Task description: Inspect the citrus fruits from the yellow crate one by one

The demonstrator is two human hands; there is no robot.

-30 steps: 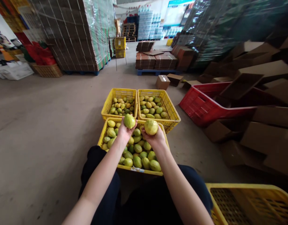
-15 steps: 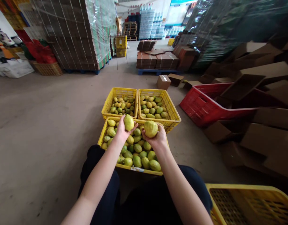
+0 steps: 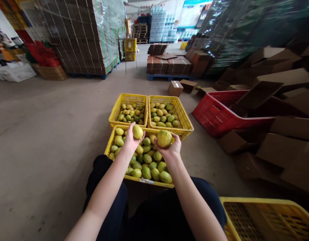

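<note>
Left hand: fingers curled around the side of one yellow-green fruit, so the left hand (image 3: pixel 133 140) is gripping
Left fruit: the left fruit (image 3: pixel 137 132) is up above the front crate, long axis looks roughly up and down the view, can't tell which end is the stem
Right hand: the right hand (image 3: pixel 170 147) is cupped under and around another one, so gripping too
Right fruit: the right fruit (image 3: pixel 164 138) sits over the front crate's right side, blotchy yellow-green, pretty roundish from here, so can't really call its long axis
Gap: the two fruits are apart, not touching
Front crate: the yellow front crate (image 3: pixel 110 142) is between the knees and the back pair, loaded with green and yellow fruit, long axes going every which way
Back left crate: the back left crate (image 3: pixel 114 110) has smaller-looking yellow and green ones, bare wall showing above them
Back right crate: the back right crate (image 3: pixel 184 115) is right beside it, same sort of mix
Red crate: the red crate (image 3: pixel 209 113) off to the right has cardboard in it
Corner crate: the corner crate (image 3: pixel 260 200) at lower right is yellow, cut off by the frame
</note>
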